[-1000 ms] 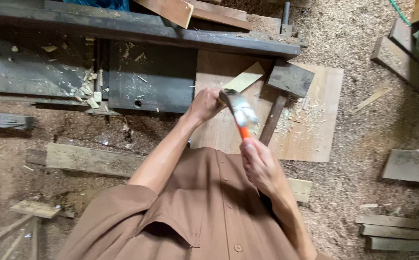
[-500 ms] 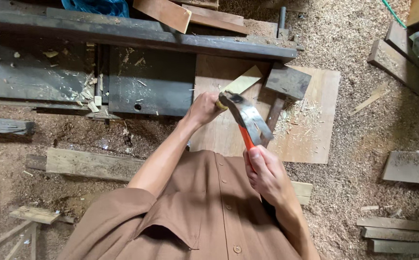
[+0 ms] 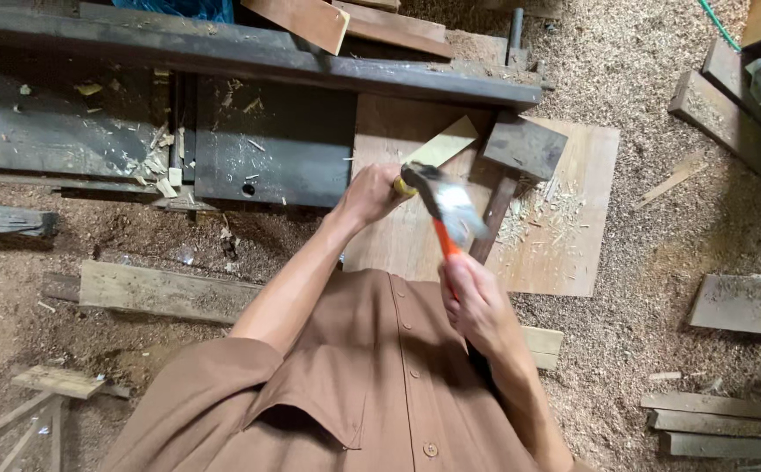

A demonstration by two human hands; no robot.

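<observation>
Nearest the camera: brown button shirt [image 3: 371, 385], both forearms reaching fwd out of it.

R hand [image 3: 476, 301] is wrapped tight round the hammer [image 3: 450, 214] at the low end of its orange handle, fingers [image 3: 459, 293] curled shut on the grip. Handle runs up and left from those fingers; metal head is blurred, sitting right by the L hand's knuckles.

L hand [image 3: 370, 194], up and left of the R fingers, is closed round a small tool w/ a yellow handle end [image 3: 405, 185] poking out on the thumb side. Fingers are folded together on it; can't tell what kind of tool it is, the tip is hidden by the blurred hammer head.

Just beyond the L fingers: pale wedge of wood [image 3: 443, 142], tilted, lying on a flat plywood sheet [image 3: 581, 253]. To the right of both hands' fingers, a wooden mallet [image 3: 520, 153] w/ dark block head lies on the same sheet, shavings [image 3: 542, 214] scattered beside it.

Left of the L fingers: dark heavy bench beams [image 3: 267, 140] w/ chips on top. Below-left, a grey plank [image 3: 166, 291] on the sawdust floor [image 3: 660, 105]. Far right of the R fingers: stacked boards [image 3: 730, 424] and a loose plank [image 3: 747, 304].
</observation>
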